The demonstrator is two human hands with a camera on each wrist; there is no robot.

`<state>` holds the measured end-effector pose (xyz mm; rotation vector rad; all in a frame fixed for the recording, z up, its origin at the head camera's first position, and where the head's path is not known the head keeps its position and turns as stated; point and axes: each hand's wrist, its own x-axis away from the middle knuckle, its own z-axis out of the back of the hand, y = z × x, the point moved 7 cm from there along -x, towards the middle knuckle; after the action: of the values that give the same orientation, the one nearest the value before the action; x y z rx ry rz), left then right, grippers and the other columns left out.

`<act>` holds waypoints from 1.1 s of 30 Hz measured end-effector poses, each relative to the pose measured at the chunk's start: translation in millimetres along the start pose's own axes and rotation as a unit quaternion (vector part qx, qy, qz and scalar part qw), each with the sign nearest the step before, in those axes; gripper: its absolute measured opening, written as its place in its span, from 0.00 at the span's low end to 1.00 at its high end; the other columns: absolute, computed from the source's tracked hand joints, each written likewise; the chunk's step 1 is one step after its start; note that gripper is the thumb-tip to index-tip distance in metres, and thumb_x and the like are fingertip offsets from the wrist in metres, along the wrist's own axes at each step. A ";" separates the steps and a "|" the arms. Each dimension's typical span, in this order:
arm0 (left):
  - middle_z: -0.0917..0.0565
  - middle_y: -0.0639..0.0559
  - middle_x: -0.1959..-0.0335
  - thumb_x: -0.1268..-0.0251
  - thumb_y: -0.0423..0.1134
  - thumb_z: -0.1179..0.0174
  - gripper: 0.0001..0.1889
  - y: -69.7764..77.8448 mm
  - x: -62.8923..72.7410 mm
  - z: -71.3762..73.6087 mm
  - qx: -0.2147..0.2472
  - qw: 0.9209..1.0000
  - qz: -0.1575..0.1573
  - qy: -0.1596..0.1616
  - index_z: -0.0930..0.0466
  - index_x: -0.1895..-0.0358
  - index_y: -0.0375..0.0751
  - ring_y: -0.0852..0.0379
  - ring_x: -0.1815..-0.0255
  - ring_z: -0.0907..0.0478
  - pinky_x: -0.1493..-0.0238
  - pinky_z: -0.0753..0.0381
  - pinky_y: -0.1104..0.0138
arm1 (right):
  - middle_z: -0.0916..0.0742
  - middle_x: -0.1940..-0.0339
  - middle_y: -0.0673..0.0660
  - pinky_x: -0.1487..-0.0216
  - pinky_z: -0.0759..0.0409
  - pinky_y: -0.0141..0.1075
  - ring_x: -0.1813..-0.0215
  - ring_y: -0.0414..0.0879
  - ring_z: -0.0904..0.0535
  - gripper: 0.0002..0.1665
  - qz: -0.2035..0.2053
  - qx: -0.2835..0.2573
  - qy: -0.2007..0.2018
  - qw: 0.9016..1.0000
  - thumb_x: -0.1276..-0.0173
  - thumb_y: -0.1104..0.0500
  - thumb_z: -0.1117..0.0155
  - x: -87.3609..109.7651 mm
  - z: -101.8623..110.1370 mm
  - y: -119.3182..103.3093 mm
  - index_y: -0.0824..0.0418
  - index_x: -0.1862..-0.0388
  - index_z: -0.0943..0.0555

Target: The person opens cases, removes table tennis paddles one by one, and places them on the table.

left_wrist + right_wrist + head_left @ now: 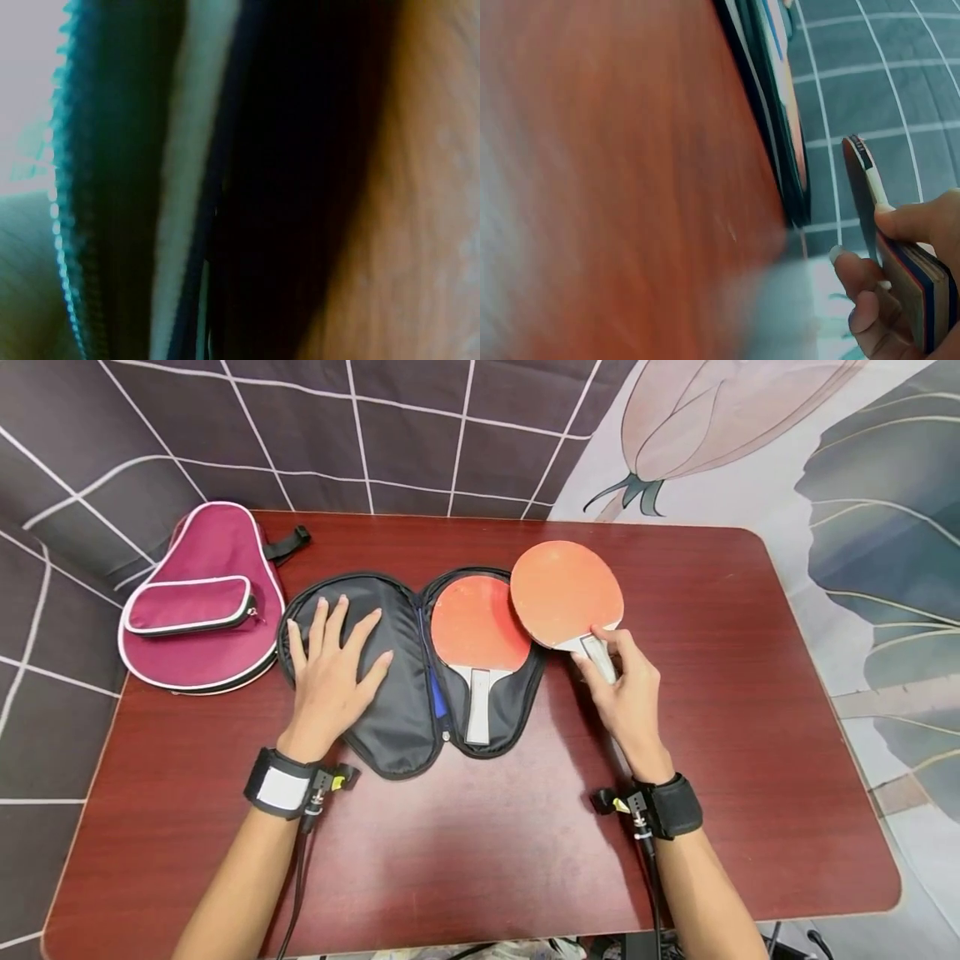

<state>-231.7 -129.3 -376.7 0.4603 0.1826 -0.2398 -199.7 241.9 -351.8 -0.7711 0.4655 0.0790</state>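
Observation:
My right hand (632,693) pinches the pale handle of an orange-faced table tennis paddle (566,593) between thumb and fingers. In the right wrist view this paddle (866,187) shows edge-on, raised above the table. Its blade overlaps the right edge of an unzipped black paddle case (517,710) in the head view. A second paddle (480,622), with a reddish-orange face, lies inside the case's right half, handle toward me. With fingers spread, my left hand (330,681) rests flat on the case's left flap (397,727). The left wrist view is dark and blurred, with a zipper edge in it.
A magenta paddle bag (217,543) with white piping and a small front pocket lies at the table's back left. Its black strap (287,545) points right. The reddish-brown table (750,735) meets a dark gridded cloth (405,435) along the back.

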 end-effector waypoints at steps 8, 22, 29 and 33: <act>0.47 0.43 0.23 0.32 0.56 0.46 0.30 -5.1 3.8 5.0 0.004 1.000 0.009 -0.003 0.36 0.28 0.58 0.46 0.22 0.64 0.31 0.76 0.42 | 0.14 0.67 0.56 0.71 0.34 0.25 0.68 0.45 0.22 0.22 -0.028 0.013 0.062 0.998 0.40 0.55 0.28 -32.2 30.6 28.5 0.55 0.46 0.19; 0.46 0.41 0.24 0.33 0.54 0.45 0.30 5.0 0.4 3.1 0.021 1.000 -0.004 0.002 0.35 0.29 0.57 0.44 0.22 0.62 0.31 0.75 0.41 | 0.16 0.71 0.58 0.64 0.36 0.42 0.71 0.45 0.30 0.23 -0.075 0.165 0.131 0.975 0.38 0.45 0.32 -67.2 100.0 102.8 0.51 0.45 0.18; 0.46 0.41 0.24 0.34 0.53 0.43 0.30 2.0 1.5 7.5 0.021 1.000 0.001 0.004 0.34 0.29 0.56 0.44 0.22 0.62 0.31 0.75 0.41 | 0.13 0.67 0.56 0.63 0.35 0.48 0.65 0.55 0.21 0.23 -0.118 0.218 0.165 0.955 0.41 0.41 0.30 -77.8 117.5 140.8 0.42 0.47 0.16; 0.46 0.40 0.24 0.34 0.53 0.42 0.30 4.0 2.5 3.4 0.026 1.000 -0.003 -0.004 0.34 0.29 0.55 0.43 0.22 0.62 0.31 0.76 0.40 | 0.11 0.60 0.53 0.61 0.32 0.52 0.58 0.57 0.17 0.23 -0.146 0.230 0.176 0.946 0.43 0.41 0.28 -76.1 128.1 163.3 0.40 0.47 0.15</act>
<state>-227.8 -127.9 -372.7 0.5100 0.1712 -0.2525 -258.3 454.9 -345.8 -0.3818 0.6730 -0.4400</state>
